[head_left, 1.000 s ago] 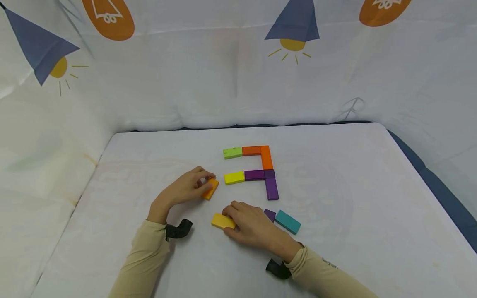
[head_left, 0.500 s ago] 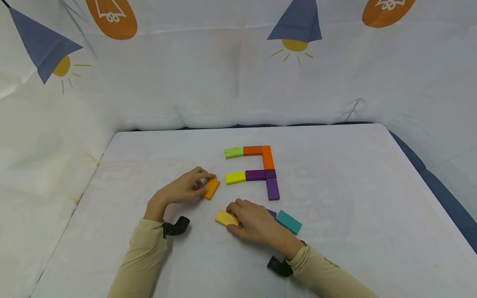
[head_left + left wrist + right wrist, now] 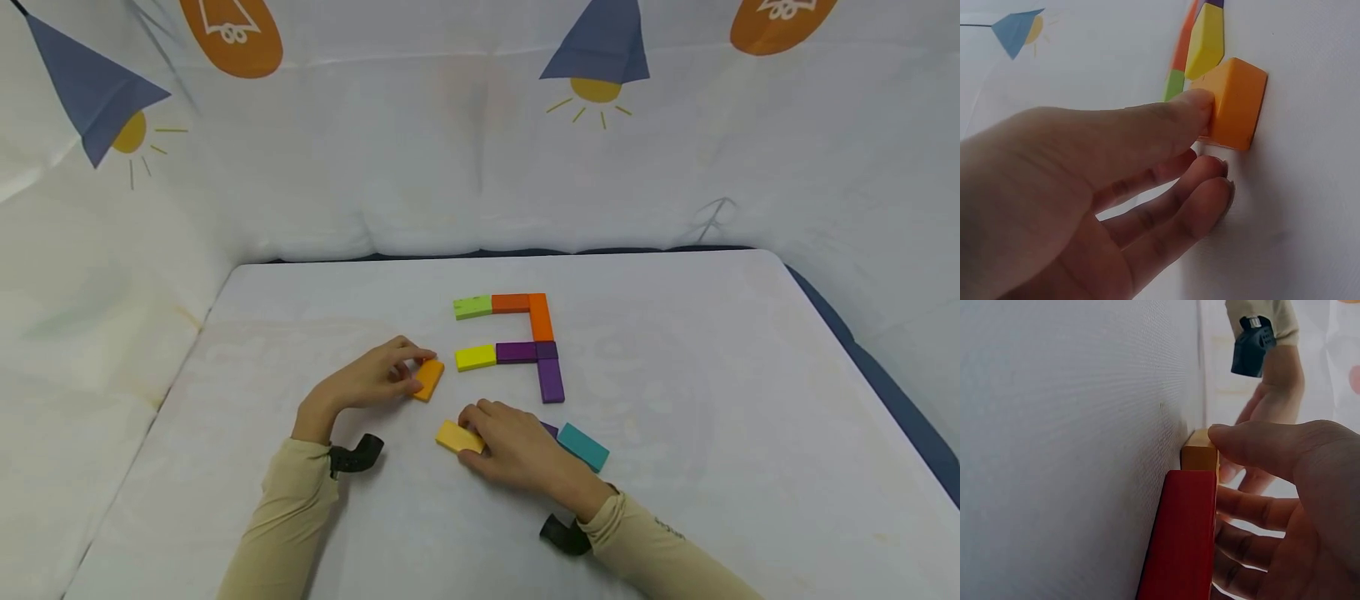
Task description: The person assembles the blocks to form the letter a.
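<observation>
My left hand (image 3: 367, 383) pinches an orange block (image 3: 429, 380) at the left of the built shape; in the left wrist view the thumb presses against this orange block (image 3: 1238, 103). Closer to me, the right hand (image 3: 517, 446) grips a yellow block (image 3: 459, 437) between thumb and fingers. A red block (image 3: 1182, 534) lies beside that palm in the right wrist view, in line with the yellow block (image 3: 1200, 450); from the head view the hand hides it. A purple block (image 3: 551, 429), partly covered, and a teal block (image 3: 583, 447) lie beyond the right hand.
Flat on the white table (image 3: 712, 375) lies a shape of joined blocks: light green (image 3: 472, 307), red-orange (image 3: 511, 303), orange (image 3: 540, 317), bright yellow (image 3: 476, 357) and purple (image 3: 551, 380). Black wrist devices (image 3: 357, 454) sit on both forearms. A white printed cloth (image 3: 375, 150) hangs behind.
The right hand has shifted the yellow block slightly right and away from me. My left hand stays at the orange block, its thumb slightly moved. The joined shape looks the same.
</observation>
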Demonstrator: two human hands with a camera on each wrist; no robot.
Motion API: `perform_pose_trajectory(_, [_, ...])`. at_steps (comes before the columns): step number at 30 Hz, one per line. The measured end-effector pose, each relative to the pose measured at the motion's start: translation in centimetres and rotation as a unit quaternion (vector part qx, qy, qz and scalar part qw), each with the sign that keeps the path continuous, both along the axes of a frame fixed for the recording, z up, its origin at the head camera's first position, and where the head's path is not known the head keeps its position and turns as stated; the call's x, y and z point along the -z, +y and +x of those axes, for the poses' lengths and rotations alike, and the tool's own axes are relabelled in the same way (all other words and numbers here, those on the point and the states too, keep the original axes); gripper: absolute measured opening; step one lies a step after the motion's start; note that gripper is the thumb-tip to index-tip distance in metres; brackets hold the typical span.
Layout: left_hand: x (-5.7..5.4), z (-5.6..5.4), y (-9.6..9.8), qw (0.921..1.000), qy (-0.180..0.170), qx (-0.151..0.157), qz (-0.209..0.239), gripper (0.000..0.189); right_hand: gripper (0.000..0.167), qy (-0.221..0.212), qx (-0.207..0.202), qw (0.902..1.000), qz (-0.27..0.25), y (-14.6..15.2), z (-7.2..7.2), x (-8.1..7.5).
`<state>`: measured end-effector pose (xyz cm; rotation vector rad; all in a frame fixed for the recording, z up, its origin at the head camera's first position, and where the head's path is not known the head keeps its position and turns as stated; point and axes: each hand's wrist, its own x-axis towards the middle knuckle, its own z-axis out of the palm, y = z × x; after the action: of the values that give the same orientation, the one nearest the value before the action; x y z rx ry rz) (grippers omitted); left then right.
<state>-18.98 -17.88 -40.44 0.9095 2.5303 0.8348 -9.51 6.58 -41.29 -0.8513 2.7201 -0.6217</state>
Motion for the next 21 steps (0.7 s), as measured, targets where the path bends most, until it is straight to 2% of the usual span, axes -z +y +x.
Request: perform_pose_trajectory(21, [1.0,0.1,1.3,0.9976,0.045,-0.048,-0.021,0.043,0.032,0.030,0.007,0.9995,-0.002,0.3,-0.2,0.8])
